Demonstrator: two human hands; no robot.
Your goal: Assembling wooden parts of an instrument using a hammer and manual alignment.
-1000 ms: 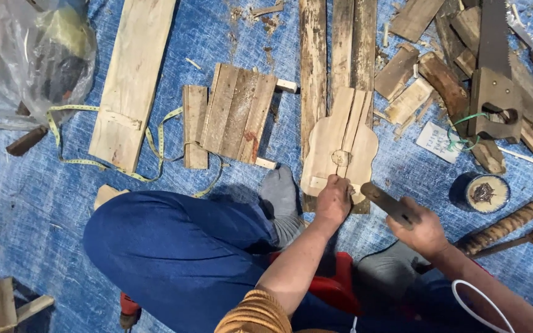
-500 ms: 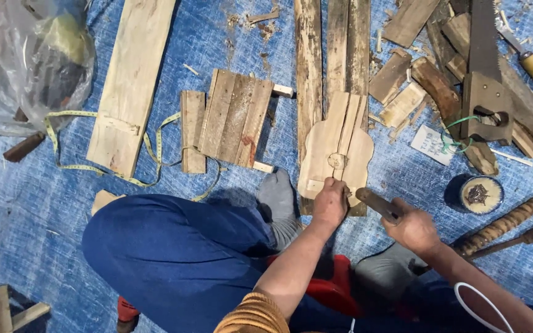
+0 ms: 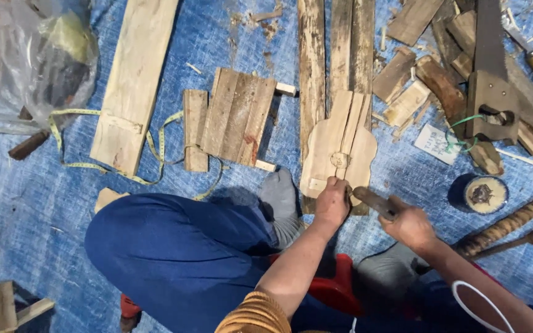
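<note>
A pale guitar-shaped wooden cutout (image 3: 339,151) lies on the blue tarp in front of my knees. My left hand (image 3: 331,203) presses on its near edge, fingers curled against the wood. My right hand (image 3: 409,227) grips the handle of a dark tool (image 3: 374,202) whose tip meets the cutout right beside my left hand. A foot in a grey sock (image 3: 279,198) rests just left of the cutout.
Long weathered planks (image 3: 334,55) lie behind the cutout. A slatted panel (image 3: 239,117), a light board (image 3: 134,83) and a yellow measuring tape (image 3: 155,145) sit to the left. Offcuts, a handsaw (image 3: 491,86), a tape roll (image 3: 479,193) and a twisted rod (image 3: 513,225) are on the right.
My head has dipped, so the scene sits slightly lower. Both hands stay at the cutout's near edge; the tool has shifted a little against the wood.
</note>
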